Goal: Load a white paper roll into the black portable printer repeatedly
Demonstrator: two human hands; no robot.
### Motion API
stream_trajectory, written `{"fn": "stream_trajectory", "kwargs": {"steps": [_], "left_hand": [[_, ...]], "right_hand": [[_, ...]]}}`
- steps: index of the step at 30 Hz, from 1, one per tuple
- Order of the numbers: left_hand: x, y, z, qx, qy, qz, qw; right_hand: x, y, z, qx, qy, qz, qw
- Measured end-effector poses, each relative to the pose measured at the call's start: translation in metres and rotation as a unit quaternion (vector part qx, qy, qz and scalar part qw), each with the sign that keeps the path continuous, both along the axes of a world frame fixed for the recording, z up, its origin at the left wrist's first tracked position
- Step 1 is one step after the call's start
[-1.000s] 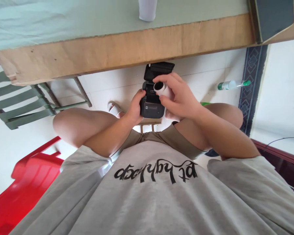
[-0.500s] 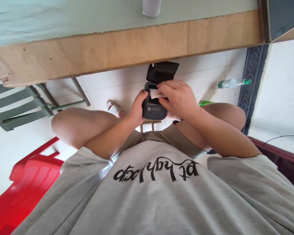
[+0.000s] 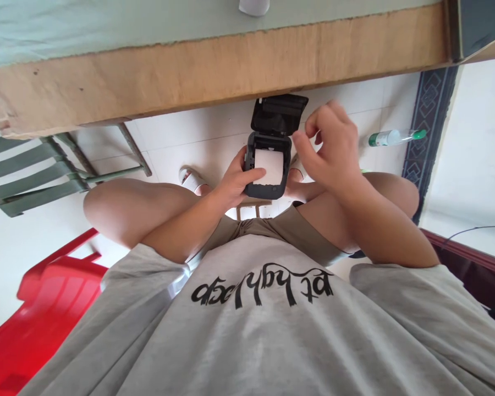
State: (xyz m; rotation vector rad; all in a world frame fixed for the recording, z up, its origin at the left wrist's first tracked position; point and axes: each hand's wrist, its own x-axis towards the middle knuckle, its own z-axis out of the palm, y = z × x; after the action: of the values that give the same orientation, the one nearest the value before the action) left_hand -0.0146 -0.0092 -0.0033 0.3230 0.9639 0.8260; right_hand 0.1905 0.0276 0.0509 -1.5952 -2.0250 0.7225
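Observation:
A small black label printer (image 3: pixel 268 191) with its lid (image 3: pixel 277 114) swung up is held over my lap. Round its left side my left hand (image 3: pixel 239 179) is closed, with the thumb lying on the white paper (image 3: pixel 271 162) that extends over the printer's front. The paper's lower edge looks ragged. My right hand (image 3: pixel 332 140) is raised just right of the lid, apart from the printer. Its fingers are curled, with a gap between thumb and forefinger, and nothing shows in it.
A table's wooden edge (image 3: pixel 214 71) runs right above the printer. On the floor lies a plastic bottle (image 3: pixel 396 137) at right. A green slatted chair (image 3: pixel 33 170) stands at left, a red plastic chair (image 3: pixel 58 297) lower left. A white cup (image 3: pixel 254 6) is on the table.
My right hand has let go of the paper and moved up to the right. The paper now lies forward over the printer's front, with my left thumb on it.

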Motion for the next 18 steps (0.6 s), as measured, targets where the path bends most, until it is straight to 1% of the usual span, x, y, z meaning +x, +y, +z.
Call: {"fn": "stream_trajectory", "kwargs": {"steps": [1, 2, 4, 7, 9, 10, 12, 15, 16, 18], "left_hand": [[0.0, -0.001, -0.001, 0.004, 0.0, -0.013, 1.0], [-0.001, -0.001, -0.002, 0.006, 0.001, -0.026, 1.0], [-0.002, -0.003, -0.005, 0.009, 0.003, -0.041, 0.999], [-0.002, -0.005, -0.008, 0.022, 0.002, -0.042, 0.999], [-0.003, -0.005, -0.007, 0.036, -0.006, -0.044, 0.998], [-0.004, -0.006, -0.006, 0.045, -0.015, -0.047, 0.998], [-0.005, -0.006, -0.001, 0.057, -0.033, -0.051, 0.997], [-0.007, -0.007, 0.007, 0.054, -0.027, -0.037, 0.997], [-0.008, -0.007, 0.01, 0.052, -0.015, -0.03, 0.998], [-0.011, -0.006, 0.015, 0.052, 0.007, -0.023, 0.998]], "right_hand": [[0.003, 0.002, -0.001, -0.001, 0.002, -0.03, 1.0], [0.006, 0.003, -0.002, -0.008, 0.014, -0.042, 0.999], [0.008, 0.003, -0.005, -0.036, 0.071, -0.043, 0.996], [0.009, 0.001, -0.008, -0.059, 0.174, -0.065, 0.981], [0.01, 0.0, -0.009, -0.065, 0.199, -0.079, 0.975], [0.011, -0.001, -0.009, -0.081, 0.195, -0.072, 0.975], [0.011, -0.004, -0.009, -0.137, 0.176, -0.025, 0.974], [0.006, -0.009, -0.008, -0.236, 0.177, 0.064, 0.953], [0.002, -0.01, -0.007, -0.254, 0.184, 0.083, 0.946], [-0.006, -0.011, -0.003, -0.265, 0.191, 0.096, 0.94]]}}
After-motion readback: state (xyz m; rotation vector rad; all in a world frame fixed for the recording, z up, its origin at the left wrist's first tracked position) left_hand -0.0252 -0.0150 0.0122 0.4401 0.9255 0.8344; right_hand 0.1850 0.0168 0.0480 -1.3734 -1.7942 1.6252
